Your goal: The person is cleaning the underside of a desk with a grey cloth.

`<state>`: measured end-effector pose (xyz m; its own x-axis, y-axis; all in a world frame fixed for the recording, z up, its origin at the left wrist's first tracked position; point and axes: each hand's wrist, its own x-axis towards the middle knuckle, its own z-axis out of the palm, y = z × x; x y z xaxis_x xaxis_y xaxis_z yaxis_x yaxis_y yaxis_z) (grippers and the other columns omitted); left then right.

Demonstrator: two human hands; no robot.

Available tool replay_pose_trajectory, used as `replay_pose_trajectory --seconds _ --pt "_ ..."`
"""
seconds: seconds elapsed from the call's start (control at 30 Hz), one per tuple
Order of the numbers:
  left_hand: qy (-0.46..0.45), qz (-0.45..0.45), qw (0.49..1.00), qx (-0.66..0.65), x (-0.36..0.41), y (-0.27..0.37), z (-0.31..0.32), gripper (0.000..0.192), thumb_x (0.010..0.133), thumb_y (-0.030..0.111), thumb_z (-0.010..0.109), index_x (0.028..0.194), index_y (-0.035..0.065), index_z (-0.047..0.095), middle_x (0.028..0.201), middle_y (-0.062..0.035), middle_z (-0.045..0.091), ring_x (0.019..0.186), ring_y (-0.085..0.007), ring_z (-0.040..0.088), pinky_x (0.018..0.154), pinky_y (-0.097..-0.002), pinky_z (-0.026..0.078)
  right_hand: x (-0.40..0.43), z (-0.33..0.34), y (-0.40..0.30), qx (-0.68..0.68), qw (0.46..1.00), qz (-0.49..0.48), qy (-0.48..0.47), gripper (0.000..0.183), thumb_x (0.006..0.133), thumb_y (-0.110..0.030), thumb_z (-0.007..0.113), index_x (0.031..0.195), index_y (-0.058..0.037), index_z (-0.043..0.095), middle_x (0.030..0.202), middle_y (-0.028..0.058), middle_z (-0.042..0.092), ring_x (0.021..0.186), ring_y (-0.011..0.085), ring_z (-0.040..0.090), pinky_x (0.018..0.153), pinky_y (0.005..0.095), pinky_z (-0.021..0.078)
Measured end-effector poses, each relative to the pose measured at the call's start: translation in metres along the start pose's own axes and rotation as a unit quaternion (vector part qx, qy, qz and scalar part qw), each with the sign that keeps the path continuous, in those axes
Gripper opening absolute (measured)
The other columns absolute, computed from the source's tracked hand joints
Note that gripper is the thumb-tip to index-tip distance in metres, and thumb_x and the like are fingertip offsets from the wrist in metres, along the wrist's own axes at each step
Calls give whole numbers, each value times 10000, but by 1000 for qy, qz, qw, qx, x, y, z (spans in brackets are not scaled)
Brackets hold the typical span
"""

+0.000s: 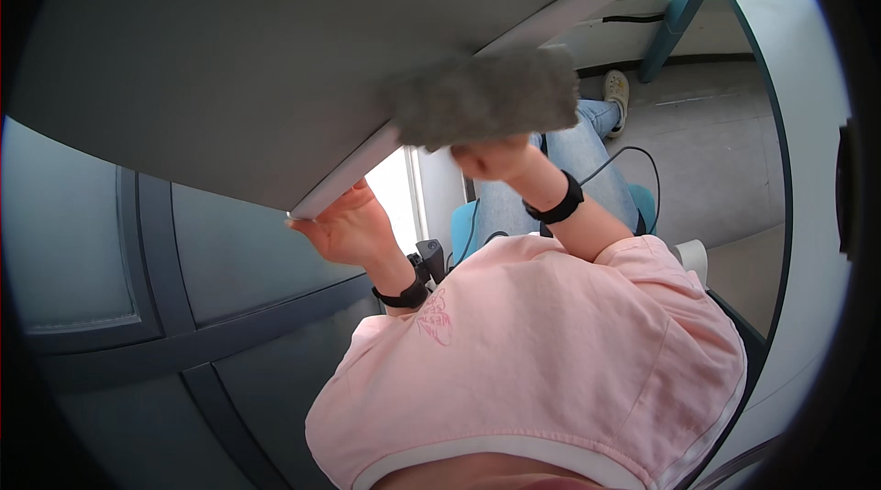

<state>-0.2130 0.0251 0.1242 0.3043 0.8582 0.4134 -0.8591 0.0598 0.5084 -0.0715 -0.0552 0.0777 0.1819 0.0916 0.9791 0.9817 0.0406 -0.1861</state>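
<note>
A large flat dark-grey panel [227, 63] with a pale, narrow edge fills the upper left, tilted close before me. My left hand [347, 228] grips its lower corner, thumb on one side and fingers partly hidden behind the edge. My right hand [492, 154] holds a fuzzy grey cloth or pad [492, 98], blurred by motion. The cloth lies across the panel's pale edge and overlaps its grey face. Most of the right fingers are hidden beneath the cloth. Both wrists wear black bands.
A white tabletop [819, 215] curves along the right, with a blue-green leg [678, 18] at the back. Dark framed panels [155, 256] stand at the left. A thin black cable [654, 173] loops beside my jeans and the blue seat [641, 199]. Grey floor [709, 139] shows beyond.
</note>
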Motion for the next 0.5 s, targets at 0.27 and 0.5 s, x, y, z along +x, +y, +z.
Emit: replay_pose_trajectory --seconds 0.27,0.5 --pt "-37 18 997 62 5 4 -12 293 852 366 381 937 148 557 933 -31 584 810 -162 548 733 -280 413 27 -41 74 -148 964 136 174 246 782 -85 427 975 -34 570 990 102 517 955 221 418 824 302 308" --pt "-49 19 997 55 2 5 -14 306 855 365 372 938 133 555 908 -51 593 773 -163 562 675 -269 445 27 -46 78 -74 966 156 195 270 795 -154 455 1027 -45 542 987 78 524 960 200 423 804 286 320"
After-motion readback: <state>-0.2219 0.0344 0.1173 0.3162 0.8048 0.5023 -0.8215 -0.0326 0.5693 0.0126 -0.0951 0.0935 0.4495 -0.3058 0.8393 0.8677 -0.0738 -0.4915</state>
